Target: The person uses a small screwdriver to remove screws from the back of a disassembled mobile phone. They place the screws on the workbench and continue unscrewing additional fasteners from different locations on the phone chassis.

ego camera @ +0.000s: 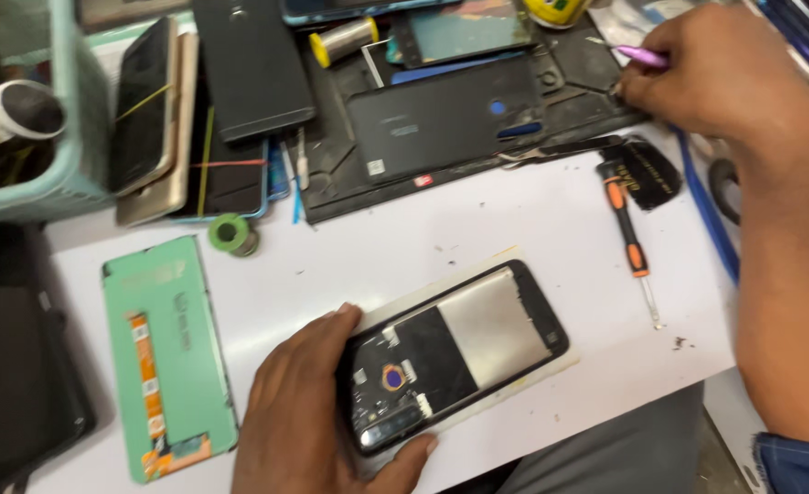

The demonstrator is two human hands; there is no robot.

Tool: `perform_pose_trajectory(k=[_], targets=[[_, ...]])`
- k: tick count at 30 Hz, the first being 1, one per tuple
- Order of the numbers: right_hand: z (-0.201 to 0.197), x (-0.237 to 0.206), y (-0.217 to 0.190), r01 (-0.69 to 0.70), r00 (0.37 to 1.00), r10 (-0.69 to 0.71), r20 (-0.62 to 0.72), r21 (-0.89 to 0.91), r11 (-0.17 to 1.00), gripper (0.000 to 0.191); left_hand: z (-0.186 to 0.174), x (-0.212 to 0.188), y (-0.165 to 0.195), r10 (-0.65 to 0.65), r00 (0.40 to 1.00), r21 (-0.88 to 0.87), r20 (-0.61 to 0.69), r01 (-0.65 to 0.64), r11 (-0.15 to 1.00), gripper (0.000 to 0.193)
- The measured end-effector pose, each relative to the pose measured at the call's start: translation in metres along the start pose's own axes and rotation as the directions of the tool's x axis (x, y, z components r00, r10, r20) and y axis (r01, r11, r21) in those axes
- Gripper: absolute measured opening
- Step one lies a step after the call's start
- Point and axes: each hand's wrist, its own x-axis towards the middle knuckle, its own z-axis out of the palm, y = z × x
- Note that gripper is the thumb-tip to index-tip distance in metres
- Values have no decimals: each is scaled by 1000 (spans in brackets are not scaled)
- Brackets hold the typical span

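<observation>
Phone repair workshop: dismantled phones (194,119), screwdriver (626,229), solder spool (342,41) crowd bench

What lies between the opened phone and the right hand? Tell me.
In the head view, an orange-and-black screwdriver lies on the white table between the opened phone and the right hand.

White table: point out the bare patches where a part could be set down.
The white table is bare between the black mat and the opened phone under the left hand. It is also bare between the green panel and that hand. The back edge is crowded with stacked phones, near the right hand.
</observation>
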Motion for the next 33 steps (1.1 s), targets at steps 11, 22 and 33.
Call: perform_pose_trajectory(k=[11, 22, 33], targets=[[19, 9, 20, -42, 996, 43, -79, 11, 999, 29, -15, 12, 23, 7, 1000, -123, -21, -9, 992, 106], [2, -4, -34, 5, 1000, 8, -26, 472, 881, 29, -21, 6, 32, 37, 984, -56, -172, -47, 997, 106], [-20, -89, -157, 432, 634, -757, 157, 740, 515, 12, -13, -16, 37, -36, 963, -97, -268, 11, 995, 78]])
